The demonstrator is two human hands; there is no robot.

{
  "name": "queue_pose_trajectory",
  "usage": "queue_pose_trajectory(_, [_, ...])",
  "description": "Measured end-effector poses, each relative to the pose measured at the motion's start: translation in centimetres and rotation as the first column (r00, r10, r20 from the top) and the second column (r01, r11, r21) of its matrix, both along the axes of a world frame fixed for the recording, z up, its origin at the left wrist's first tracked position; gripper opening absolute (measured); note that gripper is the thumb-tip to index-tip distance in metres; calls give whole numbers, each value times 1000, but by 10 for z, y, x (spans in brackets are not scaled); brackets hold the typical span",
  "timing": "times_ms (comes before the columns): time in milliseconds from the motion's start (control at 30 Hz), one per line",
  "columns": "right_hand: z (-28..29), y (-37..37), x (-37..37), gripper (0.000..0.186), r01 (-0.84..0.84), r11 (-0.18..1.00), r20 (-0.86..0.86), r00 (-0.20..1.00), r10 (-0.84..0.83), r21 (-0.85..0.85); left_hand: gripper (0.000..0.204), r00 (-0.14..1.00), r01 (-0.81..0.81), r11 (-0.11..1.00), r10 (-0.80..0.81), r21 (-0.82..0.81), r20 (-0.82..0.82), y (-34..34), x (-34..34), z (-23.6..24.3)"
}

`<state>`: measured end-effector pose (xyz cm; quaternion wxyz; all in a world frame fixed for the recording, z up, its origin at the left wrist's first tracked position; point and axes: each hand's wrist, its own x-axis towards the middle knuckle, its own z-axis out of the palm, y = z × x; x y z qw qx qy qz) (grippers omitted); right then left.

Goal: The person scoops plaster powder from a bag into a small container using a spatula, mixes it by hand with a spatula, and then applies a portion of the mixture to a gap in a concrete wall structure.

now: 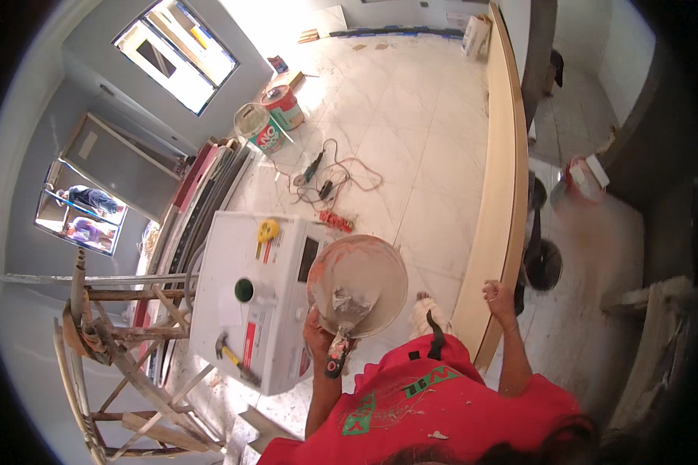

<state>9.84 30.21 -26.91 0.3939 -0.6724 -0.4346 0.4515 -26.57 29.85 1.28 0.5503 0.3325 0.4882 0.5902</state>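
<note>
My left hand (pixel 316 335) is closed on the side of a round bucket (pixel 392 267) with pale, smeared walls. Inside lies a putty knife (pixel 352 306) crusted with filler, its dark handle (pixel 336 358) sticking out over the near rim, close to my fingers. Whether those fingers also touch the handle, I cannot tell. My right hand (pixel 498 298) is raised on the right with its fingers curled in. Nothing shows in it. It overlaps the edge of a long light wooden board (pixel 495 194); contact between them is unclear.
A white washing machine (pixel 225 232) carries a yellow tape measure (pixel 267 231), a mug (pixel 245 291) and a hammer (pixel 236 358). Wooden trestles (pixel 132 333) stand at left. Two buckets (pixel 257 128), an angle grinder (pixel 309 169) and tangled cords lie on the tiled floor beyond. Two people (pixel 89 201) appear through a window.
</note>
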Motion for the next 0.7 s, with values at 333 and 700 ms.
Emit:
queue_pose_trajectory(333, [-2,186,37,28,-132,988,249,962,109,79,49,976,-36,982,74,-185,203,235,40,-22])
queue_pose_trajectory(700, [-78,357,107,32,4,967,-53,998,-19,-255,53,862,249,953,-139,-170,487,502,107,-91])
